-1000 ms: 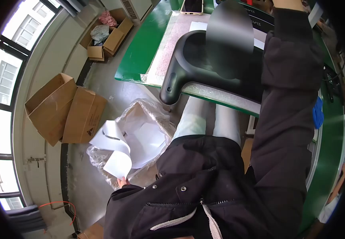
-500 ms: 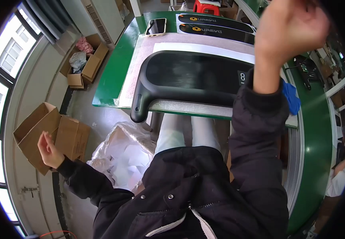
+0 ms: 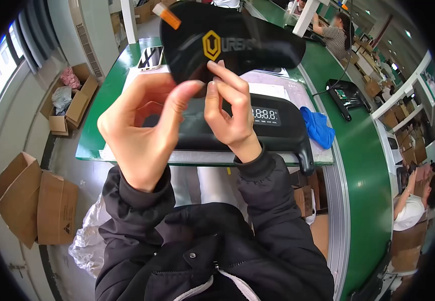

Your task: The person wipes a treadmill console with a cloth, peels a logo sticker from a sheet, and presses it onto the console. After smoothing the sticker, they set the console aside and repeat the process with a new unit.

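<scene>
A black glossy panel with a yellow hexagon logo and UREVO lettering is raised above the table, slightly blurred. An orange tab with a whitish end sticks out at its upper left. My left hand is curled at the panel's lower left edge, thumb in front and the other fingers partly hidden. At the lower middle edge, my right hand pinches with fingertips near the logo. Below both hands lies a black curved console with lit white digits, partly covered by my hands.
A phone lies at the table's far left. A blue cloth sits right of the console. On the green bench is an opened black device with a circuit board. Cardboard boxes stand left. Co-workers sit at right.
Both hands have come together in front of me, from far left and upper right. The black panel is now up in the hands. More digits show lit on the console.
</scene>
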The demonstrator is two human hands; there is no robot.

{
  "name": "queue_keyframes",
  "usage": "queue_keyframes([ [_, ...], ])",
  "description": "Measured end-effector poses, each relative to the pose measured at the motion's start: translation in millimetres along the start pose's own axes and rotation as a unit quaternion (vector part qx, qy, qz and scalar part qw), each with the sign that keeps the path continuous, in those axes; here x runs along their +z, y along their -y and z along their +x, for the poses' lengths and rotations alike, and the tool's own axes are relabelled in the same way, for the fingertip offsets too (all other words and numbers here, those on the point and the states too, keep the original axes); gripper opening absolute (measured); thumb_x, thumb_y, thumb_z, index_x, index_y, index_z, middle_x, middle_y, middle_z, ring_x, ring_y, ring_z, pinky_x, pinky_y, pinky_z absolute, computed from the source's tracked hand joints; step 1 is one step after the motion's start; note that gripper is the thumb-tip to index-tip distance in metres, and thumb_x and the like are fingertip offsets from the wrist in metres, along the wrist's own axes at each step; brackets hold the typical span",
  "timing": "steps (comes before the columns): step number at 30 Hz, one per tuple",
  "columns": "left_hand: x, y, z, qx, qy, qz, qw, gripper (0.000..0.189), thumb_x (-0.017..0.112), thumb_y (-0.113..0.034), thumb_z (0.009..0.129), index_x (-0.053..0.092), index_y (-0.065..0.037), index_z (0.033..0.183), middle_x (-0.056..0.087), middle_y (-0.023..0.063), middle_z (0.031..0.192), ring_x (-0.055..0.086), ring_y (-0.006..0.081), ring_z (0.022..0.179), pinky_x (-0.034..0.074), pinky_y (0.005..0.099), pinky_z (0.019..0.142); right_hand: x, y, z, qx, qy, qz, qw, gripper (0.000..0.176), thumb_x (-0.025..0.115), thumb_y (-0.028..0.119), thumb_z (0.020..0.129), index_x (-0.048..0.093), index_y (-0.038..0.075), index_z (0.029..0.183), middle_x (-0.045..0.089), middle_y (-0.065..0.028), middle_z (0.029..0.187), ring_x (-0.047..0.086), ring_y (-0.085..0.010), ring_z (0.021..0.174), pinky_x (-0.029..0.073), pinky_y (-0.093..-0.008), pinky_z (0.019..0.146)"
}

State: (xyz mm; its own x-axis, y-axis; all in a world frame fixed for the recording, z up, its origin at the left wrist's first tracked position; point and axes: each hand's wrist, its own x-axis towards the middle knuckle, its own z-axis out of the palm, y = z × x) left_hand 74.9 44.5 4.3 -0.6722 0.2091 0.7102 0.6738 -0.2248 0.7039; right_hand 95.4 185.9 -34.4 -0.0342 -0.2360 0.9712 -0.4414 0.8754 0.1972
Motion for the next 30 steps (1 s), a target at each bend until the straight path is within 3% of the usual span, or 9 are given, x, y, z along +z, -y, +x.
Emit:
queue_keyframes([
  [5,2.3,22.2,-4.2,0.094,-0.03,0.078,0.992,0.003,0.061,0.008,0.076,0.059,0.005,0.077,0.06,0.0054,0.068,0.06,0.0087,0.057,0.047,0.0206,0.052,6.5,-17.4,-18.5,-0.07,0.016,-0.099,0.993,0.015,0.06,-0.005,0.072,0.051,0.004,0.063,0.049,-0.0101,0.089,0.056,-0.0285,0.093,0.045,-0.0524,0.089],
  [6,-0.5,26.9,-5.3,0.101,-0.02,0.093,0.99,0.002,0.056,0.005,0.082,0.058,0.006,0.08,0.059,0.008,0.068,0.061,0.0137,0.058,0.049,0.0224,0.054,4.1,-19.4,-22.9,-0.056,0.051,-0.102,0.992,0.005,0.064,0.009,0.075,0.06,0.012,0.077,0.05,-0.0073,0.095,0.052,-0.0274,0.101,0.036,-0.0542,0.095],
  [13,-60.4,35.0,-9.2,0.01,-0.106,0.046,0.993,0.004,0.051,0.008,0.082,0.051,0.006,0.079,0.058,0.0122,0.066,0.061,0.0184,0.056,0.051,0.0263,0.053,-95.7,-36.8,-36.5,0.294,0.022,-0.351,0.889,0.052,0.064,0.032,0.08,0.047,0.003,0.119,0.043,-0.0169,0.115,0.039,-0.0303,0.114,0.031,-0.0424,0.094],
  [17,-96.1,50.2,-10.7,-0.003,-0.052,0.018,0.998,0.016,0.051,-0.008,0.088,0.048,0.001,0.075,0.059,0.0143,0.063,0.06,0.0185,0.057,0.05,0.0273,0.057,-150.6,-52.2,-59.8,0.474,-0.09,-0.211,0.85,0.053,0.06,0.028,0.085,0.039,0.001,0.125,0.043,-0.0171,0.12,0.044,-0.026,0.11,0.035,-0.0372,0.092],
  [19,-96.3,57.2,-12.3,-0.023,-0.064,-0.002,0.998,0.018,0.051,-0.01,0.089,0.047,0.0,0.075,0.06,0.0152,0.068,0.058,0.0173,0.056,0.048,0.0261,0.056,-165.8,-50.5,-63.7,0.472,-0.122,-0.098,0.868,0.033,0.052,0.012,0.089,0.045,-0.003,0.117,0.054,-0.0129,0.11,0.054,-0.0184,0.099,0.044,-0.0292,0.087],
  [23,-113.0,78.7,-13.1,-0.124,-0.082,-0.067,0.987,0.019,0.05,-0.013,0.089,0.047,-0.001,0.075,0.054,0.0072,0.061,0.054,0.0125,0.05,0.044,0.0205,0.052,-200.1,-47.2,-71.1,0.584,-0.167,0.005,0.795,0.024,0.057,0.008,0.086,0.053,-0.006,0.105,0.058,-0.0092,0.102,0.055,-0.0133,0.093,0.043,-0.0243,0.084],
  [24,-119.8,89.2,-13.1,-0.137,-0.051,-0.072,0.987,0.011,0.051,-0.011,0.089,0.053,0.0,0.088,0.052,0.0021,0.068,0.051,0.0098,0.055,0.041,0.019,0.054,-206.4,-46.8,-69.7,0.612,-0.174,0.05,0.77,0.021,0.059,0.006,0.084,0.055,-0.005,0.102,0.059,-0.0084,0.099,0.055,-0.0116,0.09,0.042,-0.0228,0.082],
  [27,-117.5,101.2,-2.6,-0.203,-0.027,-0.06,0.977,0.013,0.051,-0.012,0.089,0.053,0.0,0.086,0.05,0.002,0.064,0.049,0.0089,0.053,0.039,0.0188,0.053,-218.3,-55.5,-64.9,0.645,-0.102,0.063,0.754,0.016,0.059,0.005,0.084,0.058,-0.006,0.095,0.059,-0.0078,0.099,0.054,-0.0101,0.09,0.042,-0.0214,0.081],
  [30,-97.0,113.8,9.1,-0.195,0.021,0.126,0.973,0.021,0.055,-0.014,0.086,0.054,-0.001,0.069,0.049,0.0007,0.061,0.044,0.0065,0.055,0.032,0.0191,0.054,-208.9,-75.1,-67.1,0.626,-0.003,-0.001,0.78,0.009,0.061,0.009,0.082,0.061,0.0,0.081,0.057,-0.0083,0.105,0.053,-0.0109,0.091,0.039,-0.0235,0.082],
])
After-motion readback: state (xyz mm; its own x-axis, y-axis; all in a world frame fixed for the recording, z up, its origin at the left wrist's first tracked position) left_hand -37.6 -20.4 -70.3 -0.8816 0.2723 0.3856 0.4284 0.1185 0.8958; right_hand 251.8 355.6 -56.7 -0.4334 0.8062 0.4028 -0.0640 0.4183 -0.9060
